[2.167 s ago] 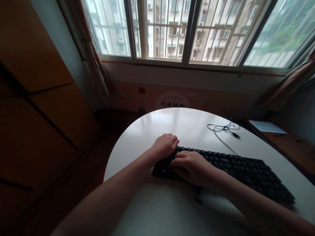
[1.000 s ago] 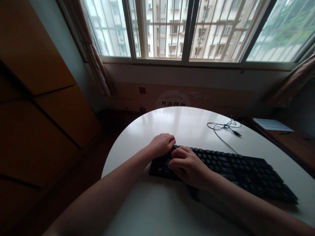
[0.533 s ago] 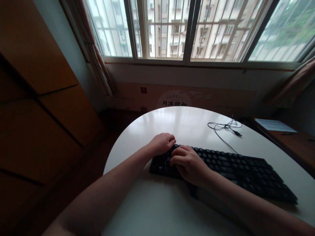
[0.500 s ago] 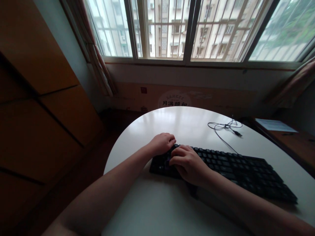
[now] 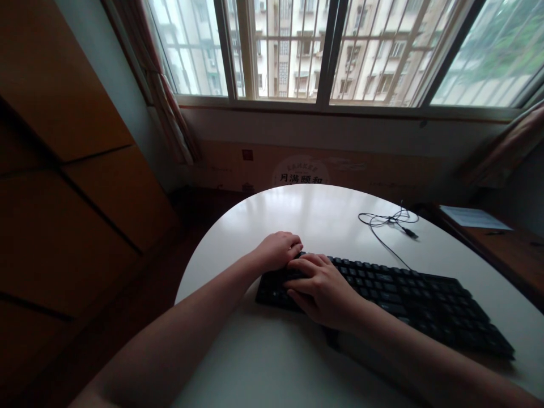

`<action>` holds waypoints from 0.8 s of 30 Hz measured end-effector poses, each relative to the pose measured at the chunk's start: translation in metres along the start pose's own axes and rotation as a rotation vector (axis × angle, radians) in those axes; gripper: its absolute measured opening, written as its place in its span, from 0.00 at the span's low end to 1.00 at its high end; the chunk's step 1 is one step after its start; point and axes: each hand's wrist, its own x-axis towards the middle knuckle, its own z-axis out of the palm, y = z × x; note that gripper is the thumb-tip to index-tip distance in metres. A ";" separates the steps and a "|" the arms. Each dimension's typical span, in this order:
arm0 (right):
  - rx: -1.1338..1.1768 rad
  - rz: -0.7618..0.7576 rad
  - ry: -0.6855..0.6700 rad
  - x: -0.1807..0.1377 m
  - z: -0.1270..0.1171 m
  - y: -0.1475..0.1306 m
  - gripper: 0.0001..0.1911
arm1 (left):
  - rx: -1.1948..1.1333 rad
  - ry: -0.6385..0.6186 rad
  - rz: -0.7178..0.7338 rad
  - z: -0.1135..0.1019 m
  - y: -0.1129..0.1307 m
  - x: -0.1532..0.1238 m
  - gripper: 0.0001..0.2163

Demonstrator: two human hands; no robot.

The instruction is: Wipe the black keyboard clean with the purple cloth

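A black keyboard (image 5: 408, 297) lies on a round white table (image 5: 306, 215), and both hands are at its left end. My left hand (image 5: 278, 249) is curled over the keyboard's far left corner, fingers bent down onto it. Just beside it, my right hand (image 5: 323, 290) lies on the leftmost keys with its fingers drawn together and touching the left hand's fingertips. What sits under those fingers is hidden. The keyboard's thin black cable (image 5: 389, 218) runs to a loose coil farther back on the table.
A tall wooden cabinet (image 5: 63, 170) fills the left side. A printed cardboard box (image 5: 301, 170) leans below the barred window (image 5: 323, 51). At the right stands a wooden desk (image 5: 505, 249) with a sheet of paper (image 5: 474, 217).
My right hand has shifted slightly left and forward over the leftmost keys. A small purple spot seen by its fingertips half a second ago is now covered. The left hand has barely moved.
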 end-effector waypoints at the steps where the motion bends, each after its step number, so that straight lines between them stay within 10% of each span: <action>1: 0.011 -0.001 0.000 0.000 -0.001 0.000 0.09 | -0.003 0.000 0.001 0.000 0.000 0.000 0.13; 24: 0.066 0.046 -0.061 0.003 -0.002 0.002 0.09 | -0.012 -0.001 -0.007 -0.002 -0.001 -0.002 0.13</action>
